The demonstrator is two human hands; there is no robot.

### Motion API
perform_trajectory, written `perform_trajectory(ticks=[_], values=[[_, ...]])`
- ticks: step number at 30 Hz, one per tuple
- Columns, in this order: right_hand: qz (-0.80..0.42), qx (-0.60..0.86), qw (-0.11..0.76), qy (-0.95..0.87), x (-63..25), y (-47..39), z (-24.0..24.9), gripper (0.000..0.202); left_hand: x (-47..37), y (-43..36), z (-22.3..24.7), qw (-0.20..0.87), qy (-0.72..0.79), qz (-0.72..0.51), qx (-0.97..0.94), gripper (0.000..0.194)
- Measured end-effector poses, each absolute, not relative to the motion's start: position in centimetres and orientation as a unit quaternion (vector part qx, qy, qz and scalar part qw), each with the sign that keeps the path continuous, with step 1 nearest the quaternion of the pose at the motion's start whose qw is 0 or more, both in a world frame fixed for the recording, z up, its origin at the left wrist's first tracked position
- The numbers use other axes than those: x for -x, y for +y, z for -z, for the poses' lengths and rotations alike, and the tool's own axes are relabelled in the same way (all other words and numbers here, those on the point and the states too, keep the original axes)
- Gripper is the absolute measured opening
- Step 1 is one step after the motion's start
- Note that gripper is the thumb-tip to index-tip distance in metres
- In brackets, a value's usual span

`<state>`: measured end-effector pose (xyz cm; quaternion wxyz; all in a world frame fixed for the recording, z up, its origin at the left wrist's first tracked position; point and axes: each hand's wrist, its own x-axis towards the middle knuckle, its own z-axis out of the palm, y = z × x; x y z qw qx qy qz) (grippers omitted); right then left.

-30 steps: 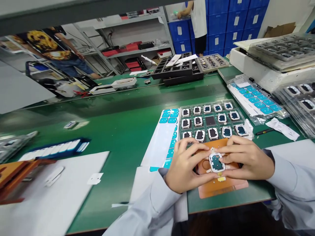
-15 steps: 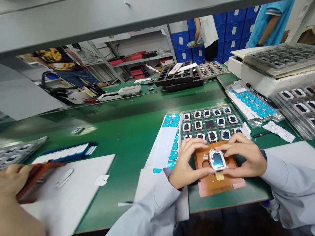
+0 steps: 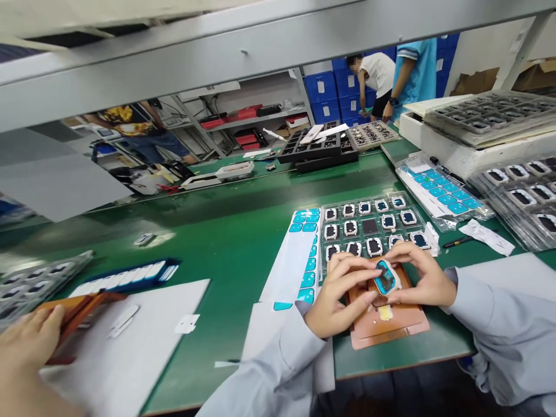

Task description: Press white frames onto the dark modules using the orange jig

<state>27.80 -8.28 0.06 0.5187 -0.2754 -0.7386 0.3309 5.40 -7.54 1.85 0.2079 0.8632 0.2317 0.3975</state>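
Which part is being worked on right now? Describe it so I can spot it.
On the green bench, find the orange fixture plate below the clear parts tray. Both hands pinch a small white-framed part above it, the only one lifted and tilted, its face bright blue.

There was just one camera, worn on the person's head. It looked forward and down over the green table (image 3: 217, 231). The left hand (image 3: 336, 295) and right hand (image 3: 423, 278) were close, low in the picture. Farther off, it saw the shelves (image 3: 247, 116) at the back. A gray bar (image 3: 260, 52) crossed the top.
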Motion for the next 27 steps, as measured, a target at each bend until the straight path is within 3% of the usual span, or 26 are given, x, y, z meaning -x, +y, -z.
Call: perform_trajectory(ticks=[5, 10, 18, 27], values=[[-0.413, 0.268, 0.500, -0.713, -28.1, -7.9, 0.1, 0.056, -2.9, -4.1, -0.9, 0.097, 0.451, -0.388, -0.797, 0.017], [-0.435, 0.272, 0.470, -0.718, -28.5, -7.6, 0.0, 0.058, -0.5, 0.4, 0.7, 0.026, 0.637, -0.277, -0.719, 0.033], [-0.251, 0.365, 0.431, -0.786, -29.8, -2.2, -0.4, 0.056, -0.9, 1.9, 2.0, 0.034, 0.732, -0.153, -0.663, 0.045], [-0.005, 0.467, 0.280, -0.839, -29.7, 2.6, 1.7, 0.031, -1.2, 1.2, 0.9, 0.028, 0.736, -0.090, -0.671, 0.041]])
